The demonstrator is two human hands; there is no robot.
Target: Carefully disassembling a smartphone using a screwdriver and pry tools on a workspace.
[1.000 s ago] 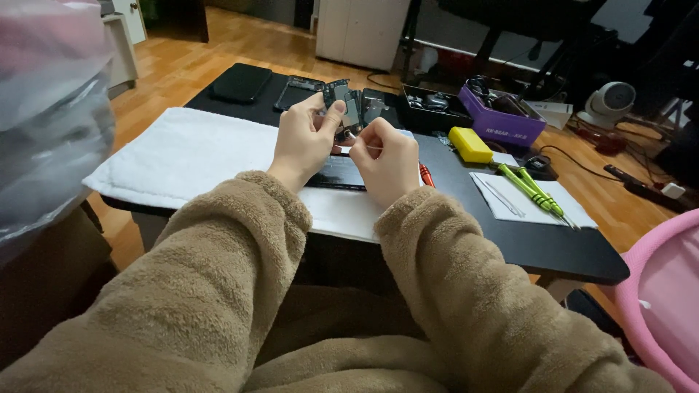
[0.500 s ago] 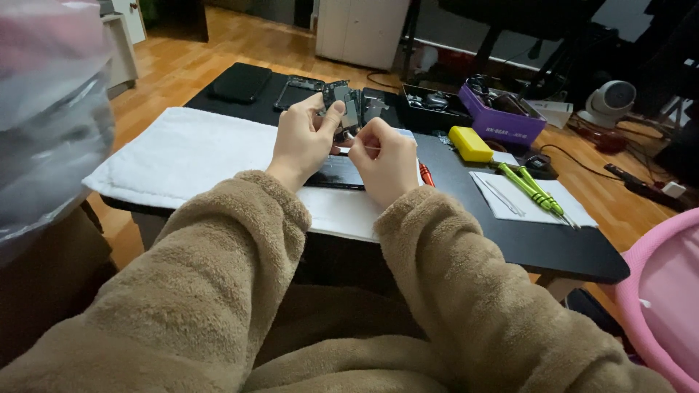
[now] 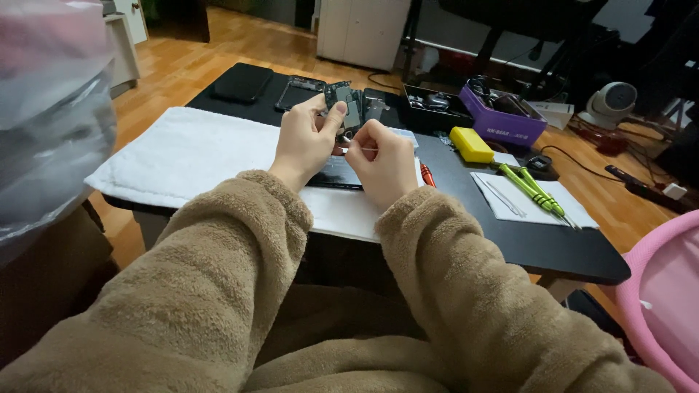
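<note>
in the head view, the left hand [image 3: 304, 142] pinches a small dark phone part [image 3: 344, 98] between thumb and fingers and lifts it up over the table [image 3: 466, 211], so it looks easy to see and to reach from the side; the right hand [image 3: 384, 161] is curled tight around a thin pointed tool [image 3: 354, 149], and the tip aims toward the part, close to the left thumb; under both hands lies a flat dark phone [image 3: 336, 175], resting on a white towel [image 3: 189, 153], which looks like a soft spot so nothing gets scratched or rolls away; the arms wear fuzzy brown sleeves [image 3: 218, 269].

the table is black and low; at the back lie more dark phone pieces [image 3: 298, 93]; to the right sit a yellow block [image 3: 471, 144], a purple tray [image 3: 502, 120] full of bits, and green screwdrivers [image 3: 535, 191] on white paper [image 3: 535, 200], all near the right hand; a red-handled tool [image 3: 427, 175] peeks out beside the right wrist; the floor [image 3: 189, 65] is brown wood; a white cabinet [image 3: 362, 29] stands far back; a pink chair edge [image 3: 659, 291] shows at the right.
</note>
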